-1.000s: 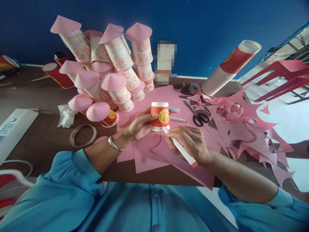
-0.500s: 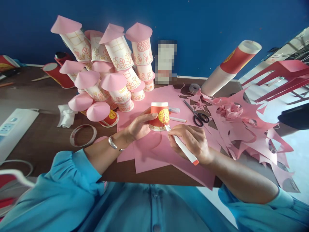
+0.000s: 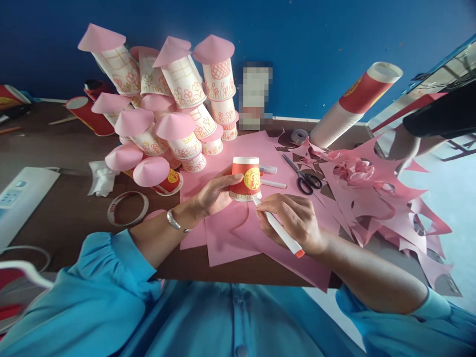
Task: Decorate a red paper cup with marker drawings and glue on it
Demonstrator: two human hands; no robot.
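Observation:
A red paper cup (image 3: 241, 177) with a yellow emblem and a white band at its lower edge is held by my left hand (image 3: 217, 192), thumb across its front. My right hand (image 3: 292, 221) grips a white marker (image 3: 280, 232) with an orange end pointing toward me. The marker's tip is at the cup's lower white band, where small drawn marks show. Both hands are over pink paper sheets (image 3: 230, 248). Just behind my right hand lie a second white marker (image 3: 274, 184) and a pale tube (image 3: 268, 169).
Decorated cups with pink cone tops (image 3: 174, 126) stand at the left. Scissors (image 3: 307, 181), pink scraps (image 3: 386, 198) and a tall cup stack (image 3: 344, 111) are at the right. A tape roll (image 3: 128, 208) lies at the left. Part of another person (image 3: 442, 116) shows at far right.
My right hand and the marker have shifted slightly left along the cup's lower edge. My left hand and the cup look the same. A person's dark-clothed part has moved across the red stool at right.

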